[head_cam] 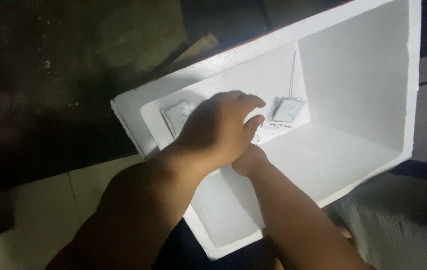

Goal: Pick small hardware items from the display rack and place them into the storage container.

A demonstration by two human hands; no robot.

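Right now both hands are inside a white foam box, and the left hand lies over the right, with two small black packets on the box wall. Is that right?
Not quite: the packets are white, not black. The head view shows one packet left of the left hand and one packet right of it, on the box wall. The left hand does lie over the right hand, inside the white foam box.

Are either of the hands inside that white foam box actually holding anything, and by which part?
It cannot be told. The left hand lies fingers-spread over the white foam box's inner wall, between two small taped packets, hiding the right hand beneath.
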